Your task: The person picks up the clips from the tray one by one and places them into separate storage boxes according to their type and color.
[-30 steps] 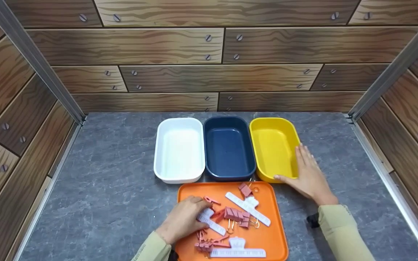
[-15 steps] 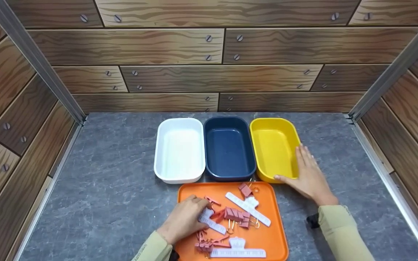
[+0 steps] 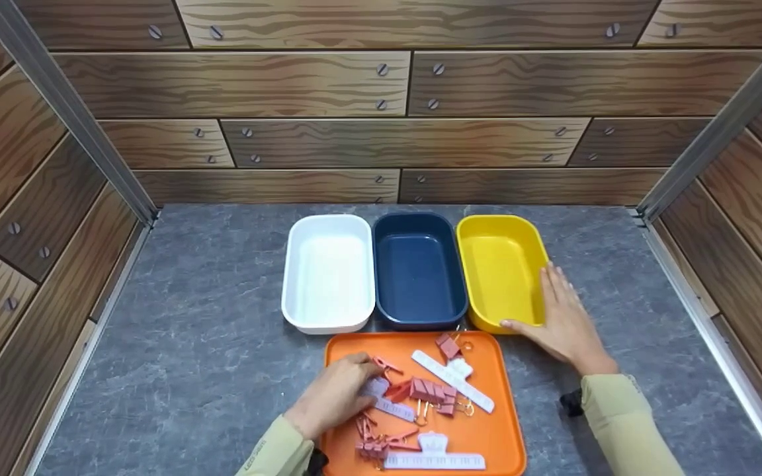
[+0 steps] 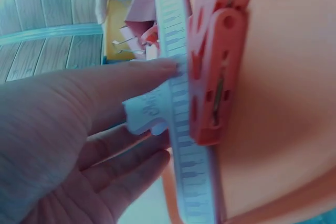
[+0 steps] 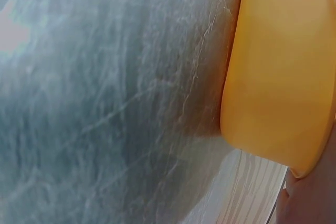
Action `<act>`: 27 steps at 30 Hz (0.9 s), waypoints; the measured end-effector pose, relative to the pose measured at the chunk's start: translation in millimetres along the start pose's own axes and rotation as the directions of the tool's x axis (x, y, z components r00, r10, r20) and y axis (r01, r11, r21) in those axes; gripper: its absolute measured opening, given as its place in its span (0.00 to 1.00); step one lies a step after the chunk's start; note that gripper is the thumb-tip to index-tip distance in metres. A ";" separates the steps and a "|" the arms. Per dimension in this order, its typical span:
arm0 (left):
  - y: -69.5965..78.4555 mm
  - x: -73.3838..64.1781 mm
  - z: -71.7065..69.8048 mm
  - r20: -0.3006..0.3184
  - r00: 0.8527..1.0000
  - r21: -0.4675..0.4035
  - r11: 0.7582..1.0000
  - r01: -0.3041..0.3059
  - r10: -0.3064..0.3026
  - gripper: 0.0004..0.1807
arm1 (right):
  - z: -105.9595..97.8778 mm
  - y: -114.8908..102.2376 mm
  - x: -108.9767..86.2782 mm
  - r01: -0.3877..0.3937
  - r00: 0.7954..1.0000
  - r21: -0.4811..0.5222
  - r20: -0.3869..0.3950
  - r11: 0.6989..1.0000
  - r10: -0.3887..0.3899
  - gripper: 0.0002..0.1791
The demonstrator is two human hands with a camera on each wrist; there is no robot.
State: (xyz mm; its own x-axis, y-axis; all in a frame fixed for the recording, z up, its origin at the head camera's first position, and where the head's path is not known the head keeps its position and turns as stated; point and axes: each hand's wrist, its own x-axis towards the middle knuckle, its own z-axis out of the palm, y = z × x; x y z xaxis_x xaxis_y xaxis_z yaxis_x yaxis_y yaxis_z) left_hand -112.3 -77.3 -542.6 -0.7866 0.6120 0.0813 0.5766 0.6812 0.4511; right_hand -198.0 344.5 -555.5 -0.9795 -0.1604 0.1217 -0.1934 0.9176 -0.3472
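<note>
My left hand (image 3: 335,396), over the left side of the orange tray (image 3: 487,430), pinches a white long-bar clip (image 4: 179,93) with a piano-key pattern. The thumb is on its bar and the other fingers are behind. Next to that bar lies a red clothespin (image 4: 218,77). Two more white clips (image 3: 452,380) lie on the tray, among pink binder clips (image 3: 426,390) and several red clothespins. With straight fingers, my right hand (image 3: 563,327) rests along the right side of the yellow bin (image 3: 503,271), thumb at its near rim. In the right wrist view only a sliver of this hand shows.
A dark blue bin (image 3: 419,277) and a white bin (image 3: 328,277) stand left of the yellow one, side by side behind the tray. Wood-patterned walls (image 3: 288,86) with metal edge strips enclose the grey tabletop (image 3: 202,317).
The white clip in my left hand has tilted and shifted slightly, its bar looking more shaded. That hand has turned a little. My right hand stays at the yellow bin.
</note>
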 end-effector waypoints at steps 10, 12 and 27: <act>-1.0 3.7 -7.7 0.021 1.000 -0.136 0.991 -0.003 0.006 0.13 | -0.6 0.0 -1.5 -0.009 1.000 0.000 0.007 1.000 0.009 0.70; -0.8 3.8 -7.9 0.007 1.000 -0.175 0.984 -0.015 0.017 0.12 | -0.6 -0.1 -1.6 -0.007 1.000 -0.004 0.007 1.000 0.007 0.70; 4.2 3.5 -20.3 -0.037 0.999 -0.239 0.971 0.003 -0.012 0.08 | 0.2 -0.3 -0.5 -0.002 1.000 0.008 0.001 1.000 0.002 0.70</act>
State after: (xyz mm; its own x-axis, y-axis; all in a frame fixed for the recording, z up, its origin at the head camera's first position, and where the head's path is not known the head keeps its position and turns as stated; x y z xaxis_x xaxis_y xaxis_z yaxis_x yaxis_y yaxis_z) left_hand -117.2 -80.5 -522.3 -0.8013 0.5883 0.1086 0.5048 0.5676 0.6504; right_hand -197.5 344.3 -555.7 -0.9799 -0.1593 0.1200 -0.1922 0.9150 -0.3548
